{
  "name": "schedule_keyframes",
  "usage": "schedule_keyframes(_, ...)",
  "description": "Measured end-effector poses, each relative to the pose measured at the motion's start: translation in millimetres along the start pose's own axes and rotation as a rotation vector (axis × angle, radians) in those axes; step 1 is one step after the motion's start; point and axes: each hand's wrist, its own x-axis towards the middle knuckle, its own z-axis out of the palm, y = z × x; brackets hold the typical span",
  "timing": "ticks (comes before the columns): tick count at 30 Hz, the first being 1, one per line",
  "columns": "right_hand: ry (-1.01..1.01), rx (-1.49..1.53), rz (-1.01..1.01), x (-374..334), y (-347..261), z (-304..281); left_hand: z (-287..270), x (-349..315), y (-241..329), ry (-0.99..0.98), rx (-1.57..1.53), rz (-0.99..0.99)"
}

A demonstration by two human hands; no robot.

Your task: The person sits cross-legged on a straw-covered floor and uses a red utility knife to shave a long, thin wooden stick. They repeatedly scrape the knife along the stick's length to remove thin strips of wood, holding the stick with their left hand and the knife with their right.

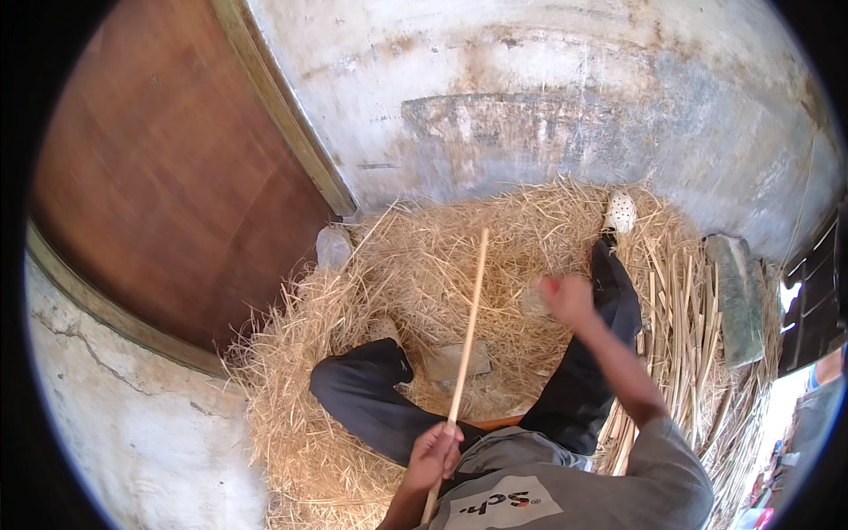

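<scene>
My left hand (433, 455) is closed around the lower part of a long, pale, peeled-looking stick (471, 327), close to my body. The stick slants up and away between my legs, its far end over the straw. Out to the right, near my right knee, my right hand (572, 302) is closed and a little blurred. A bit of something red (549, 287) shows at its fingers, too smeared to name. This hand is apart from the stick. A flat greyish block (457, 362) lies in the straw behind the stick.
Loose straw or shavings (344, 450) cover the ground around my legs. Long split sticks (680, 309) lie at the right, beside a grey-green slab (740, 300). A clear plastic bag (334, 247) sits near the brown door (177, 177). A stained wall (530, 132) stands ahead.
</scene>
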Motion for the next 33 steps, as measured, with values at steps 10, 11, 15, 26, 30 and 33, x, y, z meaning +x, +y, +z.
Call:
schedule_keyframes(10,-0.001,0.123,-0.480,-65,-63,22,26,21,32,0.049,0.138,0.010)
schedule_keyframes(11,0.043,0.148,-0.420,-56,-60,24,25,20,31,0.041,0.146,0.017)
schedule_keyframes(15,-0.051,0.069,-0.693,-90,-80,21,21,18,25,0.037,0.137,0.044)
schedule_keyframes(26,-0.295,-0.040,-0.548,-101,-86,16,23,10,28,0.078,0.222,0.071)
schedule_keyframes(30,-0.231,0.032,-0.373,-85,-86,12,25,12,26,0.066,0.257,0.076)
schedule_keyframes(33,-0.276,-0.124,-0.230,-43,-68,12,29,4,25,0.078,0.314,0.050)
